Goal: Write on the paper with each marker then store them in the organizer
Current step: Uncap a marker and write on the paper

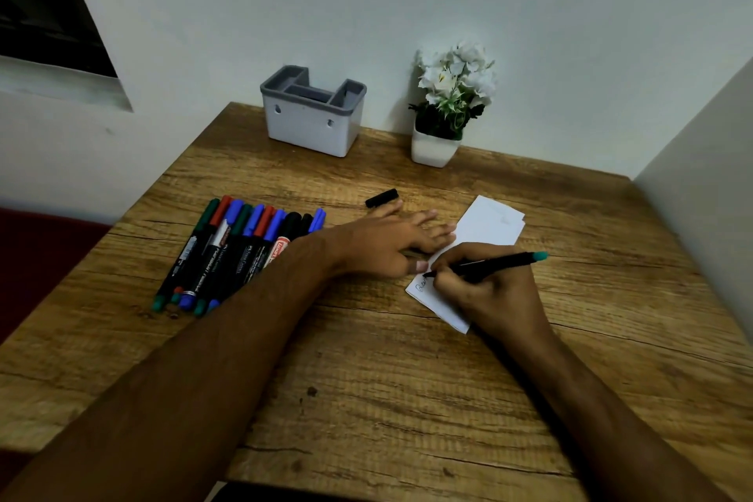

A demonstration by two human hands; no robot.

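Worktop: wooden, carrying everything here; both forearms reach across it from the near edge.
Organizer: grey and white, well beyond the left hand at the far edge against the wall; no marker shows above its rim, so storing looks not yet begun.
Potted plant: white flowers in a white pot, beyond the right hand, beside the organizer.
Marker row: roughly ten capped markers in green, red, blue and black, lying side by side just to the outside of the left wrist; they look untouched, so most of the writing is still ahead.
Paper: small white slips between and under the two hands; a few handwritten letters show at the near corner, too small to read.
Left hand: fingers straight and spread, pressing flat on the paper's edge to steady it, gripping nothing.
Right hand: fingers curled tight round the marker in hand, heel resting on the paper.
Marker in hand: black barrel with a teal end pointing away from the writer, tip touching the paper at the letters.
Black cap: loose on the worktop just beyond the left fingertips.
Progress: judged early, the first marker in mid-word, the others and all storing left.
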